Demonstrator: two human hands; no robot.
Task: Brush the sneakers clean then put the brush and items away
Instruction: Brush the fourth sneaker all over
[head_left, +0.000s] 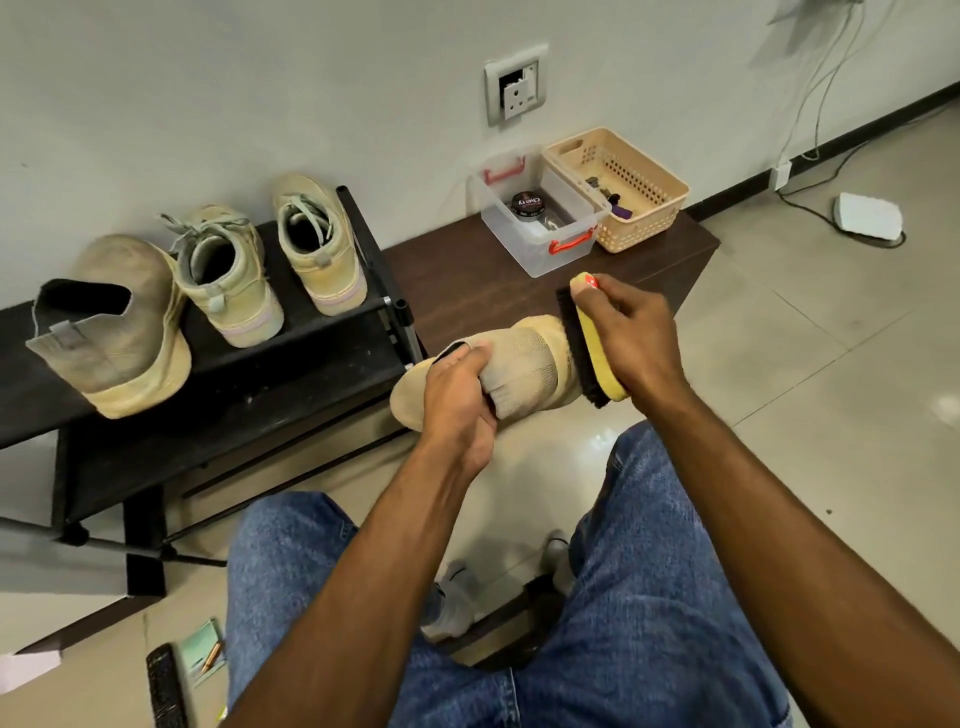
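Observation:
My left hand (460, 395) grips a beige knit sneaker (524, 364) by its heel end, holding it in the air above my knees, toe pointing right. My right hand (631, 332) holds a yellow-backed shoe brush (597, 353), its dark bristles pressed against the sneaker's toe. The matching beige sneaker (119, 322) stands on the black shoe rack (270, 384) at the left, beside a pair of pale high-top sneakers (270, 260).
A clear plastic box (540, 249) with red clips holds a tin of polish (527, 205). A beige basket (644, 218) stands beside it on a dark wooden bench (654, 265) along the wall. A remote and a notepad lie on the floor at bottom left.

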